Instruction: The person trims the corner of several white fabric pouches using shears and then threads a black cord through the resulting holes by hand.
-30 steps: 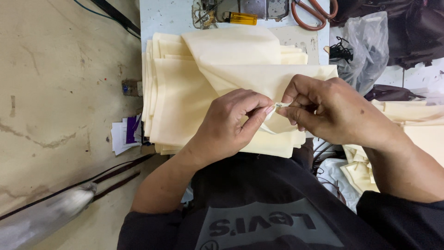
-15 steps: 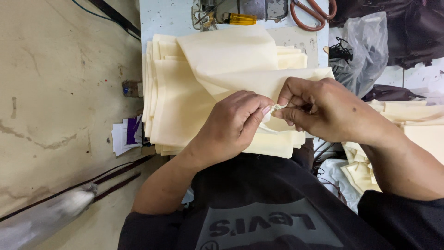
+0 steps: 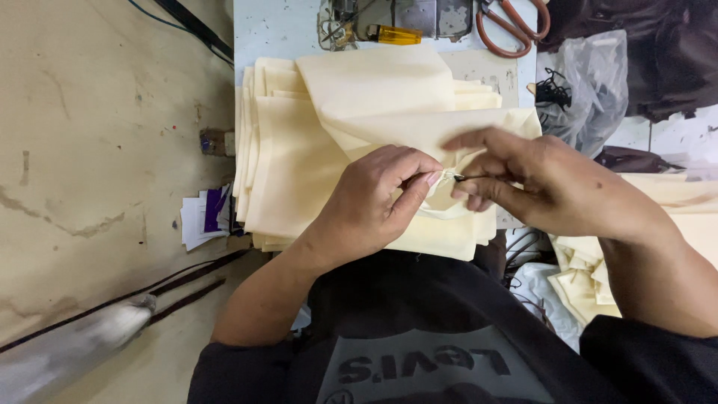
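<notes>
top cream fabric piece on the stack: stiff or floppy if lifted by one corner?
Probably floppy: the cream fabric piece already folds and drapes where the left hand and right hand pinch it. Likely light, being thin. It may slide off the fabric stack, which looks smooth.

The person is wearing a black short-sleeved T-shirt point(image 3: 419, 322), its sleeves ending above the elbows and leaving both forearms bare. A grey panel with cut-out lettering is showing across the chest, upside down from this view. The left hand point(image 3: 374, 206) and right hand point(image 3: 546, 183) are showing no rings or watch, though the wrists are partly hidden. Fingernails seem short.
</notes>
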